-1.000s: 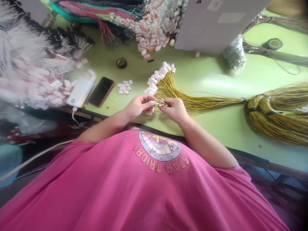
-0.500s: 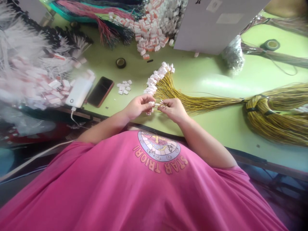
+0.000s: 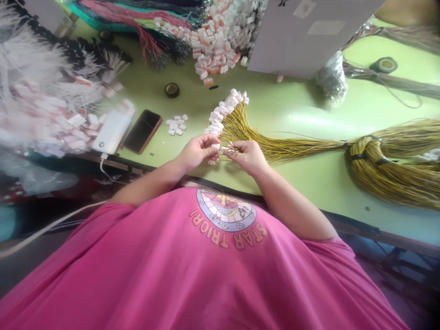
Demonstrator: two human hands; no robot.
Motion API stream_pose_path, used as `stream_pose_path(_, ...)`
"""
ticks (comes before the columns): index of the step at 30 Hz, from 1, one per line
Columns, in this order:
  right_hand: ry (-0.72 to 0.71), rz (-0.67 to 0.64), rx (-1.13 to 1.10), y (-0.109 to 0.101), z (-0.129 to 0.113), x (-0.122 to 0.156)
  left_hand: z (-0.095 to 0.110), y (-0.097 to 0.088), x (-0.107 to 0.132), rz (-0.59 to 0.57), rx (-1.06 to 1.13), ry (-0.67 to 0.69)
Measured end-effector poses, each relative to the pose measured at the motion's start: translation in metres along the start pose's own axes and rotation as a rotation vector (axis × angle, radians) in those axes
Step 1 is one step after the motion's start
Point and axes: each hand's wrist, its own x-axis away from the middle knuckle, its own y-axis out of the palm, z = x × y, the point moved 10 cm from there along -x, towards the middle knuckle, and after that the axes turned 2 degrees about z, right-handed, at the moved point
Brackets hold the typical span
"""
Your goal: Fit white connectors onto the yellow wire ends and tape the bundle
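My left hand pinches a small white connector housing between thumb and fingers. Facing it, my right hand is closed on a few thin wires whose light tips point left toward the housing. Whether a tip sits inside the housing is too small to tell. Just beyond both hands lies a fanned bundle of yellow-and-black wires, with a row of white connectors on its ends. A small group of loose white connectors lies to the left on the green table.
Left of my hands are a phone and a white power bank with a cable. Black tape lies farther back, near a heap of white-and-orange connectors. A coiled wire bundle is at right, a grey board behind.
Both hands hold almost the same place, the left on the connector housing and the right on the wires. The view has shifted very slightly.
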Motion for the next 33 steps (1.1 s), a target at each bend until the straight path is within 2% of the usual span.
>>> stream_pose_path(5, -0.006, 0.068, 0.082, -0.005, -0.001, 0.0, -0.002, 0.001, 0.0, -0.004, 0.009, -0.027)
stream_pose_path(16, -0.008, 0.006, 0.211, 0.0, -0.003, 0.001, -0.011, 0.0, -0.005, -0.052, 0.105, -0.03)
stream_pose_path(21, -0.08, -0.013, 0.325, 0.001, -0.009, 0.001, -0.009, -0.005, -0.004, -0.028, 0.05, -0.004)
stream_pose_path(33, -0.021, -0.052, 0.223, 0.0, -0.007, -0.002, -0.006, -0.002, -0.002, -0.027, 0.028, 0.005)
